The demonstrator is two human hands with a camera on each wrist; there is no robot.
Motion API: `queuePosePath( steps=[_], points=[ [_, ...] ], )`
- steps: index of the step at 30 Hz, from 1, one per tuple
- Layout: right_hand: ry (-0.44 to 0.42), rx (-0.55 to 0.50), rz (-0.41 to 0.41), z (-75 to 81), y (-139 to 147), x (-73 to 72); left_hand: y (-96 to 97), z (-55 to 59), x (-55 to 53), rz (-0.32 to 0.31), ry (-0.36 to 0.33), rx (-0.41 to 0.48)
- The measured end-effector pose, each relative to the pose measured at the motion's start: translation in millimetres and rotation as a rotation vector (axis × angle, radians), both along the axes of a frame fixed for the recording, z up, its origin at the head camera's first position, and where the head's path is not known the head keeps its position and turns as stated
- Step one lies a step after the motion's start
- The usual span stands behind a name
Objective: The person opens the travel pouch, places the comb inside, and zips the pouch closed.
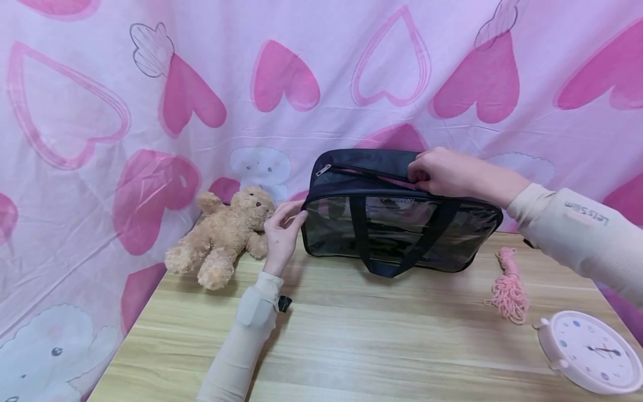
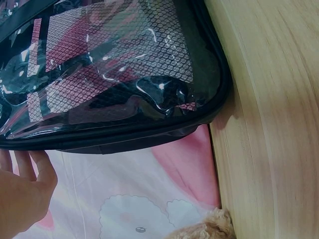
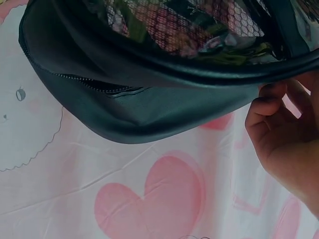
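Note:
A black bag (image 1: 392, 223) with see-through front and mesh panels stands on the table, one strap hanging down its front. Its top zipper is partly open, and a metal zipper pull (image 1: 324, 170) shows near the left end. My right hand (image 1: 444, 172) pinches the bag's top along the zipper line, fingers curled; what lies between the fingertips is hidden. At the bag's upper left corner, my left hand (image 1: 283, 229) holds the edge between thumb and fingers. Those fingers (image 2: 37, 167) reach the black piping in the left wrist view.
A tan teddy bear (image 1: 226, 234) leans at the left, close to my left hand. Right of the bag lies a bundle of pink cord (image 1: 509, 290). A white round clock (image 1: 590, 352) lies at the table's right edge. Behind hangs a pink heart-patterned curtain (image 1: 336, 33).

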State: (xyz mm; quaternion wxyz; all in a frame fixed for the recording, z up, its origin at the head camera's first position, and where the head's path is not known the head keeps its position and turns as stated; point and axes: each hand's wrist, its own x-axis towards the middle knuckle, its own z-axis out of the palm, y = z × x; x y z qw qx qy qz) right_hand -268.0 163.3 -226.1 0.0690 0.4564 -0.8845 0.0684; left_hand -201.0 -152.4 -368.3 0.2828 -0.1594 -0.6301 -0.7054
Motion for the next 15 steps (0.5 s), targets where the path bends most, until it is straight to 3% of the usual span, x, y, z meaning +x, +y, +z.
queuePosePath(
  steps=[6,13,15],
  points=[
    [0.008,0.008,0.012,1.9,-11.9,2.1,-1.2,-0.8,0.1,-0.001,0.006,0.011],
    [0.015,0.005,0.040,7.2,-29.9,2.5,-5.3,-21.7,-16.2,0.001,0.056,0.009],
    [0.019,0.006,0.039,9.6,-35.9,2.4,-4.8,-20.8,-16.1,0.000,0.051,0.009]
  ],
)
